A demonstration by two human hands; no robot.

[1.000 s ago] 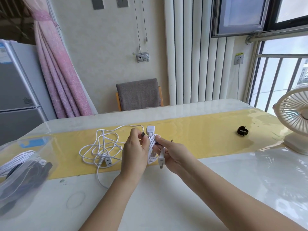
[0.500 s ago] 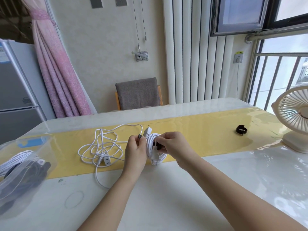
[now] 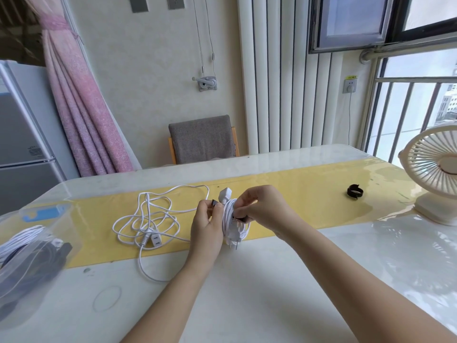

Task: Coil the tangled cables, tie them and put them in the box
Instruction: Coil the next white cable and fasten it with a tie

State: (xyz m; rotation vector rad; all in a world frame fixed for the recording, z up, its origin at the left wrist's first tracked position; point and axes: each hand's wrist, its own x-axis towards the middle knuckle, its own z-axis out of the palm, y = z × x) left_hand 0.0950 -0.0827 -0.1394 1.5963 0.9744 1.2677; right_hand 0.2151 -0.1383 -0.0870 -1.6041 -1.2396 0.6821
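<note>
So, both hands on the white coiled cable [image 3: 235, 224], left hand [image 3: 206, 229] pinching a black strap end [image 3: 214, 202], right hand [image 3: 262, 206] gripping the other end, loose tangled cable [image 3: 148, 219] just beside.

Coiled white cable [image 3: 235, 220]: tight bundle, upright, held above the yellow strip, mid-table; plug prongs point down, a white connector juts from its top. Black tie strap [image 3: 214, 202] around it, ends loose. Second white cable [image 3: 148, 219]: tangled, flat, left of it. Clear box [image 3: 32, 256]: near left, holds coiled cables.

Glossy table [image 3: 247, 305], clear plastic box [image 3: 37, 243]
</note>
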